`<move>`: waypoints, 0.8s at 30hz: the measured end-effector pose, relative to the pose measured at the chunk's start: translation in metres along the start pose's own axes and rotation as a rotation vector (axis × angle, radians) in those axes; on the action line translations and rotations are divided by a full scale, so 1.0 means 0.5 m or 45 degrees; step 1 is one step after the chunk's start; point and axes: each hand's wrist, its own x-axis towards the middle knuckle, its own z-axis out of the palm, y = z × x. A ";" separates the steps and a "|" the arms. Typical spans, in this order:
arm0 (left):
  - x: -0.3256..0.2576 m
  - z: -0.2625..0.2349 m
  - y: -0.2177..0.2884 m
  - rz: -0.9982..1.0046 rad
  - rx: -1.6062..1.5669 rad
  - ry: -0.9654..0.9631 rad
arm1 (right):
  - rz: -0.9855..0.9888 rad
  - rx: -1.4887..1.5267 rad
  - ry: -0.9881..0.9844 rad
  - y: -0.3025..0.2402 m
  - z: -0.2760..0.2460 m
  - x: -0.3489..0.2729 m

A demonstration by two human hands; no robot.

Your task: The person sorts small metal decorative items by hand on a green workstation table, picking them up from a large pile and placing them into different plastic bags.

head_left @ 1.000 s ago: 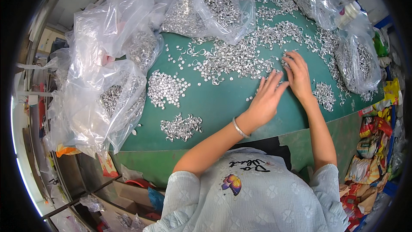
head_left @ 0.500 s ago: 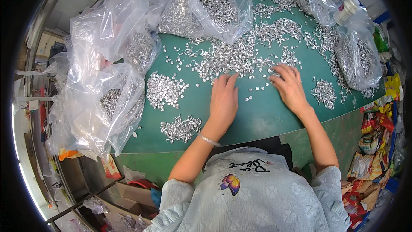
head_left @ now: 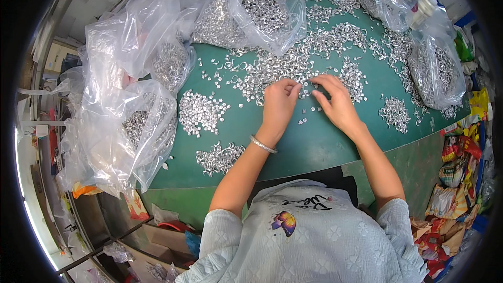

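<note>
My left hand (head_left: 280, 104) is at the near edge of the big heap of small silver metal pieces (head_left: 280, 65). Its thumb and fingers are pinched together, and whatever is between them is too small to make out. To its right, my right hand (head_left: 338, 105) has its fingers bent with a gap between thumb and forefinger; nothing shows in that gap. Beyond it lies a small pile of silver pieces (head_left: 353, 81). A few loose silver bits (head_left: 302, 121) dot the green table (head_left: 314, 149) below the hands.
On the left are a pile of small round silver pieces (head_left: 201, 112) and one of curved pieces (head_left: 220, 158). Another curved pile (head_left: 394, 114) lies right. Clear plastic bags of metal parts (head_left: 149, 120) line the left side; another bag (head_left: 437, 71) stands far right.
My hands have come closer together over the heap's near edge. The right hand has moved left from the small right pile, which is more exposed. My left fingers have drawn into a pinch.
</note>
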 end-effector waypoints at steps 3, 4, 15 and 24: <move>0.006 0.002 0.010 -0.073 -0.089 -0.100 | -0.097 0.026 -0.058 0.001 0.017 0.003; 0.011 -0.004 0.005 -0.104 -0.161 -0.129 | -0.077 0.042 -0.067 0.000 0.019 0.008; -0.005 -0.017 0.014 -0.329 -0.778 -0.249 | 0.758 1.208 -0.167 -0.007 0.001 0.002; -0.028 -0.032 0.055 -0.366 -0.908 -0.303 | 0.652 1.150 0.114 -0.015 0.009 -0.015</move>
